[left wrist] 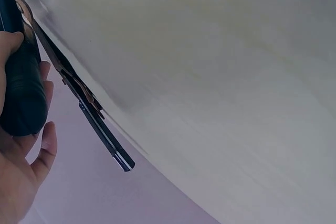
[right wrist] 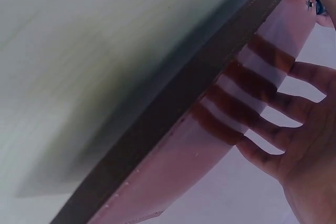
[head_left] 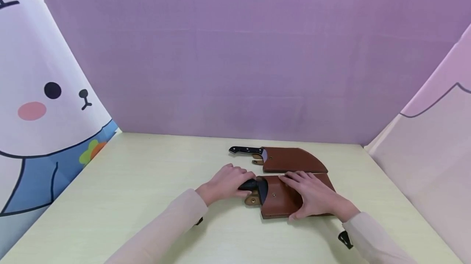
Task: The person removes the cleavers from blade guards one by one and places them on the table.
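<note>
In the head view, a wide-bladed knife with a black handle (head_left: 247, 185) sits in a brown leather sheath (head_left: 274, 206), handle to the left. My left hand (head_left: 226, 184) grips that handle; the left wrist view shows the rounded handle end (left wrist: 23, 103) in the curled fingers (left wrist: 46, 153). A little dark blade shows at the sheath mouth, beside a loose tan snap strap (head_left: 252, 201). Across the sheath spans my right hand (head_left: 312, 194), holding it with thumb at the near edge and fingers toward the far edge. Fingers reflect on the glossy leather in the right wrist view.
Just behind lies a second sheathed knife, its brown sheath (head_left: 294, 159) rounded at the right end and its black riveted handle (head_left: 244, 150) pointing left. Both rest on a pale table (head_left: 165, 157). A purple backdrop (head_left: 239, 72) rises behind; printed cloth panels (head_left: 48, 141) stand at the sides.
</note>
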The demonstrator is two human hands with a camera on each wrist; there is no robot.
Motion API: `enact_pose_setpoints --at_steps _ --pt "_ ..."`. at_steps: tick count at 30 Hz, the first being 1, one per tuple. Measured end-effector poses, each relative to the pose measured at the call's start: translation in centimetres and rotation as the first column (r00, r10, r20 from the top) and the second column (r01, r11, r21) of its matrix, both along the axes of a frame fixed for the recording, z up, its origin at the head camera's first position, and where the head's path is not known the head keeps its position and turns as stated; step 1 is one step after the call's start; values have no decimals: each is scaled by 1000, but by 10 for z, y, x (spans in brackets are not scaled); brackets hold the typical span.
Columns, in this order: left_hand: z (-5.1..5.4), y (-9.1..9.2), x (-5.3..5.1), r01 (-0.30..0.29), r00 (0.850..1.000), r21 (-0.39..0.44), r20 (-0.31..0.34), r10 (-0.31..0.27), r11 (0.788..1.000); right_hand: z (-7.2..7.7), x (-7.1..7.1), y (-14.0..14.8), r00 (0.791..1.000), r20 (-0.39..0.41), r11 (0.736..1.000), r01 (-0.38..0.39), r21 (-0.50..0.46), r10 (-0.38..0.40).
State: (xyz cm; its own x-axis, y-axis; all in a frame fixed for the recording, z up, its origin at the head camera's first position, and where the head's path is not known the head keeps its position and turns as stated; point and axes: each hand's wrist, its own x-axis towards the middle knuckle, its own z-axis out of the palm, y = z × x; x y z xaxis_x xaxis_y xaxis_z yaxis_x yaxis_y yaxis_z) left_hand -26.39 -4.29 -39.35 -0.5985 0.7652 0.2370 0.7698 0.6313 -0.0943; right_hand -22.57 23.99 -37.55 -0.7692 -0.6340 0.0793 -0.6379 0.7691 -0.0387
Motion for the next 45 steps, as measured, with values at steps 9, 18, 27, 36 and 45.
enact_pose_setpoints --at_steps 9,18,27,36,45 --pt "1 -3 3 10 1000 23 -17 -10 1000 2 3 -2 1000 13 1000 -1 -2 1" --pt "0 -5 1 20 1000 50 -8 -20 999 0 4 -2 1000 -5 1000 -9 -1 9" --pt "-1 -8 0 12 1000 67 12 -12 998 -3 4 0 1000 -15 1000 1 -8 -1" --pt "-1 -11 -1 10 1000 69 7 -10 998 -3 3 0 1000 -29 1000 -2 -10 2" --pt "-1 -16 -1 9 1000 71 7 -9 997 -4 3 -1 999 -38 1000 -7 -10 6"
